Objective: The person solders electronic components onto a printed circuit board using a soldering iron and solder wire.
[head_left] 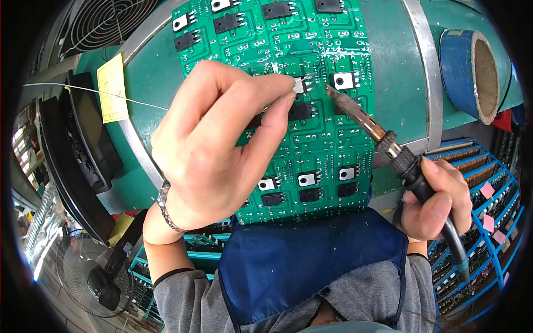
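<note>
The left hand [214,147] is over the green circuit board [333,150]. Its fingers [266,89] are pinched together on a thin solder wire [100,94], which runs from the fingertips out to the left, across the green bench [394,61]. The end of the wire meets the board near a small white component [302,85], in the upper middle part of the board.

The right hand [438,202] is at the right edge of the board, lower than the left hand. Its fingers are closed around the black handle of a soldering iron [383,139]. The iron is tilted, and its brown tip points up and to the left, ending just beside the same white component, very close to the wire end. A black cable goes down from the handle past the wrist.

The board lies on the bench and carries rows of black and white components. A metal bracelet [164,208] is on the left wrist. A blue cloth [311,266] lies under the lower edge of the board, on the person's lap. A roll of blue tape [472,72] stands at the upper right. A yellow note [112,89] is fixed at the left, near a black tray [89,139]. A fan [89,277] stands at the lower left.
</note>
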Available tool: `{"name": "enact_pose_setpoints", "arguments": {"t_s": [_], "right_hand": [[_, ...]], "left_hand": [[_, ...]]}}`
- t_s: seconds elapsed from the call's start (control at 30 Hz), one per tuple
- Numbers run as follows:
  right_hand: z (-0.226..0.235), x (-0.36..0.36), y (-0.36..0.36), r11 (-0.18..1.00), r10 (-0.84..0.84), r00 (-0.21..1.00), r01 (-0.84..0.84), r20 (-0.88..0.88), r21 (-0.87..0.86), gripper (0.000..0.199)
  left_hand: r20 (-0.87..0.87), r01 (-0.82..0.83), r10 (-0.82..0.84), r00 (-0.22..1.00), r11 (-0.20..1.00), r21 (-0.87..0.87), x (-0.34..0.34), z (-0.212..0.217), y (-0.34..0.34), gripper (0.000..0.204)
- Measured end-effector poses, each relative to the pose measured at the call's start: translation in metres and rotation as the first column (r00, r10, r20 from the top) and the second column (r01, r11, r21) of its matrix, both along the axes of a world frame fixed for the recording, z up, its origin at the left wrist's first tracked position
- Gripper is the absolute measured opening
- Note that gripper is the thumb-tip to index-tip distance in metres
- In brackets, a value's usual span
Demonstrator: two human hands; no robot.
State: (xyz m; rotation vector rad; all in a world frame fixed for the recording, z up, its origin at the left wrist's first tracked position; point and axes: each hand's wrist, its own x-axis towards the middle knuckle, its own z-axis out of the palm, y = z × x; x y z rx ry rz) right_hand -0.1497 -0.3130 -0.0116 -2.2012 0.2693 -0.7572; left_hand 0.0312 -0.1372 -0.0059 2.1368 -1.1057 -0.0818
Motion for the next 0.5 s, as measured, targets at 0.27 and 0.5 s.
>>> {"name": "enact_pose_setpoints", "arguments": {"t_s": [0.27,0.5], "right_hand": [[0.000,0.010,0.001,0.997,-0.076,0.995,0.077,-0.060,0.004,0.039],[-0.002,0.017,0.004,0.993,-0.073,0.995,0.079,-0.073,0.086,0.040]], "left_hand": [[0.056,-0.010,0.011,0.998,1.000,-0.003,-0.003,-0.009,0.002,0.020],[0.069,0.006,-0.006,0.998,1.000,-0.005,-0.003,-0.011,0.006,0.020]]}}
